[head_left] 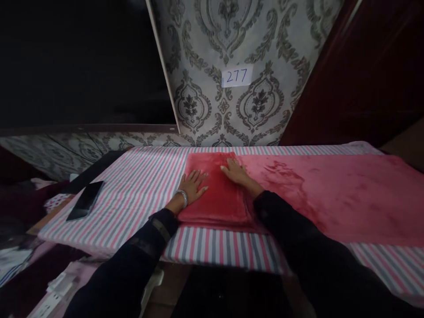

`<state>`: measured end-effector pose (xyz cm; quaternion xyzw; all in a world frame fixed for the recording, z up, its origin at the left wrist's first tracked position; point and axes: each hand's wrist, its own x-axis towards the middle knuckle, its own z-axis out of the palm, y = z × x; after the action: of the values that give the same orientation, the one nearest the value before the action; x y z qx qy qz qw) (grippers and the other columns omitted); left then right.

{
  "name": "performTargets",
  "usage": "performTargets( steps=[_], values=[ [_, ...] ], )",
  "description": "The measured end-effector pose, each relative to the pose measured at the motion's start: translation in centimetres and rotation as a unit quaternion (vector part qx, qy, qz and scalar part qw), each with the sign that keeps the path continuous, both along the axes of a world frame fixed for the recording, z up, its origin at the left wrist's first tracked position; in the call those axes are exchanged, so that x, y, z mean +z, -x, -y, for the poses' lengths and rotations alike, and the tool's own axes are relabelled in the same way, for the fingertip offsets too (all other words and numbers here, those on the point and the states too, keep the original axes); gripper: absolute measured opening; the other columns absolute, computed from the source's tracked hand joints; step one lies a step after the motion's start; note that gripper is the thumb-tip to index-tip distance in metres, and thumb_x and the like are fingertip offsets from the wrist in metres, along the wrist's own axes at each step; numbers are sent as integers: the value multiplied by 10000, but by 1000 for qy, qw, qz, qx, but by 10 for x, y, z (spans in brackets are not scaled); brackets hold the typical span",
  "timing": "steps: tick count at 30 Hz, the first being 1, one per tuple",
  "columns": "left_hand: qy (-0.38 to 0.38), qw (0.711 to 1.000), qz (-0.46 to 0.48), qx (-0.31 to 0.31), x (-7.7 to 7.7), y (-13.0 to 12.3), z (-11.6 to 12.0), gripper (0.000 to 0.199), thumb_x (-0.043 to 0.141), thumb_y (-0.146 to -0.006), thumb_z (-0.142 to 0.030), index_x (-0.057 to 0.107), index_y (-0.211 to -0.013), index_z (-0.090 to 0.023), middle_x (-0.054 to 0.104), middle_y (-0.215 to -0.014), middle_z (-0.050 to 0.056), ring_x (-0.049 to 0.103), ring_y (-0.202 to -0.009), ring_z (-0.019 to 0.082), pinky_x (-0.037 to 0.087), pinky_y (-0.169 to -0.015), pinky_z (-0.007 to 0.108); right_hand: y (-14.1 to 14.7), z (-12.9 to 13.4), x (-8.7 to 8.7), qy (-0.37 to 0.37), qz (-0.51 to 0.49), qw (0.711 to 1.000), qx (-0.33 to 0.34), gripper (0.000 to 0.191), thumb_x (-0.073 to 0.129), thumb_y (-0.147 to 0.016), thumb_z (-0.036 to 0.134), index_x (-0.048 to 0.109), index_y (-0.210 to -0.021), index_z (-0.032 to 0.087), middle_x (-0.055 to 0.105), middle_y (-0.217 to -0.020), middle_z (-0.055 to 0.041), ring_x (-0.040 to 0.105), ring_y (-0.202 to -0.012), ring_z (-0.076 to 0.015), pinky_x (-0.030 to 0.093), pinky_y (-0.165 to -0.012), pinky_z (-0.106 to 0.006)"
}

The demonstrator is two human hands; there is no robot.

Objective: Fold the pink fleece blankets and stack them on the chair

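Note:
A red plush blanket (pixel 221 198) lies across the striped cloth. Its left part is folded over into a layered rectangle, while the lighter pink part stretches flat to the right. My left hand (pixel 191 186) rests with spread fingers on the left edge of the folded part, a bracelet at its wrist. Palm down, my right hand (pixel 236 172) presses near the far right corner of that fold, fingers apart. Neither hand grips the fabric.
The table is covered by a pink, grey and white striped cloth (pixel 132 190). A black phone (pixel 86 201) lies near its left edge. Behind are a large dark screen (pixel 86 66) and a patterned wall bearing a paper marked 277 (pixel 237 76).

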<state>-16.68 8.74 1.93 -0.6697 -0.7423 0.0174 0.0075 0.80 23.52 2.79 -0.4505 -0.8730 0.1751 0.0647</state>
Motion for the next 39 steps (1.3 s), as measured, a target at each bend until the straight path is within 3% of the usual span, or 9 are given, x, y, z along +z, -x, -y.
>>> performTargets(
  steps=[5, 9, 16, 22, 26, 30, 33, 36, 39],
  values=[
    [-25, 1000, 2, -1, -4, -1, 0, 626, 350, -1019, -509, 305, -1597, -273, 267, -1668, 91, 222, -1547, 301, 213, -1222, 598, -19, 70, -15, -76, -14, 996, 50, 892, 301, -980, 669, 158, -1627, 72, 117, -1696, -170, 80, -1569, -283, 133, -1242, -463],
    [-15, 1000, 13, 8, 1, -1, 2, 627, 364, -1020, -505, 302, -1597, -268, 244, -1676, 91, 190, -1557, 294, 192, -1227, 596, -25, 97, -29, -111, 8, 993, 32, 967, 318, -954, 723, 230, -1598, 6, 191, -1667, -221, 139, -1557, -314, 97, -1243, -477],
    [9, 998, 53, 24, 23, -20, -10, 648, 346, -1017, -545, 310, -1592, -247, 294, -1654, 144, 231, -1537, 353, 188, -1182, 699, -27, 98, -30, -149, -1, 989, 3, 972, 404, -937, 706, 276, -1580, -13, 217, -1654, -233, 160, -1550, -331, 138, -1233, -465],
    [-7, 993, 62, -100, 4, -55, -11, 586, 332, -1029, -507, 336, -1581, -307, 331, -1650, 61, 230, -1545, 285, 142, -1237, 610, -27, 98, -31, -156, 19, 987, 18, 832, 465, -942, 567, 352, -1563, 25, 270, -1644, -216, 210, -1537, -329, 158, -1228, -468],
    [5, 996, 59, -61, -1, -43, -5, 621, 343, -1020, -520, 317, -1591, -276, 305, -1658, 71, 212, -1551, 290, 132, -1244, 595, -28, 97, -34, -156, 22, 987, 14, 867, 427, -949, 618, 337, -1566, 16, 264, -1644, -226, 212, -1535, -337, 158, -1228, -479],
    [43, 998, 47, 3, 9, -9, 10, 656, 379, -1014, -509, 299, -1595, -215, 230, -1676, 108, 175, -1560, 293, 107, -1237, 617, -29, 92, -40, -160, 13, 987, 29, 969, 386, -927, 730, 335, -1560, -2, 257, -1639, -248, 198, -1536, -358, 140, -1231, -496],
    [55, 997, 50, 28, 19, 9, 26, 611, 371, -1025, -470, 310, -1588, -239, 233, -1677, 99, 181, -1559, 290, 111, -1216, 663, -28, 85, -37, -138, 7, 990, 39, 991, 388, -921, 745, 309, -1569, -1, 237, -1644, -252, 176, -1543, -360, 124, -1237, -507],
    [33, 997, 56, 39, 25, 8, 42, 554, 295, -1048, -454, 367, -1561, -258, 302, -1657, 95, 196, -1555, 297, 134, -1201, 689, -32, 79, -23, -60, 9, 997, 50, 948, 380, -948, 711, 285, -1582, 13, 236, -1649, -237, 179, -1545, -347, 154, -1243, -492],
    [-15, 997, 80, -17, 24, -7, 60, 557, 294, -1048, -466, 415, -1536, -225, 381, -1621, 109, 239, -1542, 294, 171, -1219, 642, -50, 84, -11, -23, -28, 995, 98, 926, 386, -956, 710, 288, -1591, 43, 255, -1651, -213, 210, -1540, -331, 210, -1241, -469]
  ],
)
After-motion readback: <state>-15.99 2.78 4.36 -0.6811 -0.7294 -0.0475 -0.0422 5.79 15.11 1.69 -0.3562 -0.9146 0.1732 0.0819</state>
